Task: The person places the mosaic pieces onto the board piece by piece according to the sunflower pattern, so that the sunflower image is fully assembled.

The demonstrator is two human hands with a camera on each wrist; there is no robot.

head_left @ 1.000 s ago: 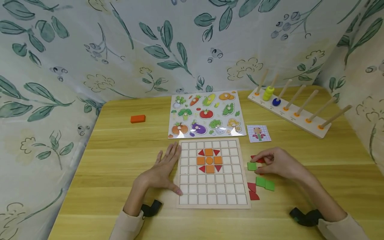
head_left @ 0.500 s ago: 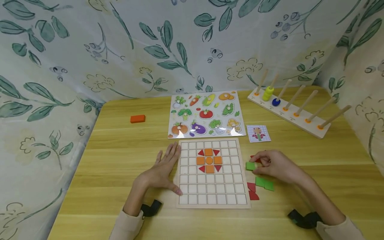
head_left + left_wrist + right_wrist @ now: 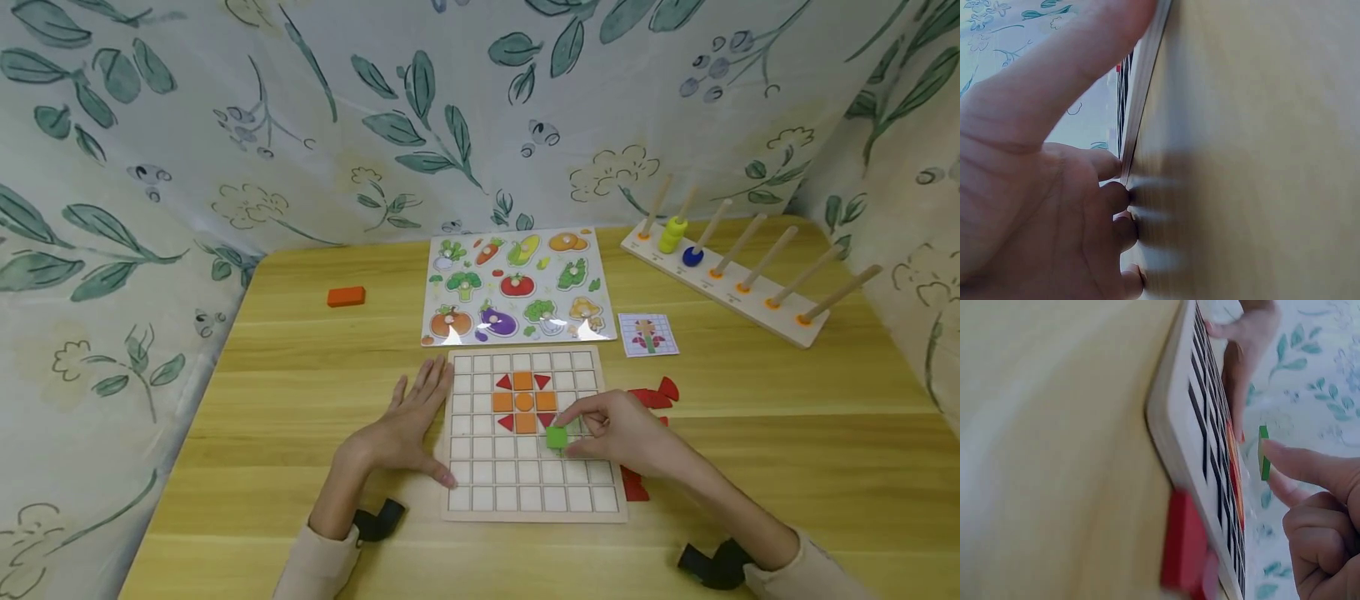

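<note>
Right hand (image 3: 626,437) pinches small green square tile (image 3: 557,437) above white gridded wooden board (image 3: 532,487), just below orange-red flower; lower flat, square to one cell, while flat, straight-fingered left hand (image 3: 401,429) steadies board edge.

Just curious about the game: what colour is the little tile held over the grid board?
Green; the square tile pinched by the right hand shows best in the head view.

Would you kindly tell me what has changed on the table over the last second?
The right hand carried the green square leftward from the loose pieces beside the board to above the grid board, just below the orange and red pattern, still pinching it. The left hand stayed flat against the board's left edge; the pattern is unchanged.
</note>
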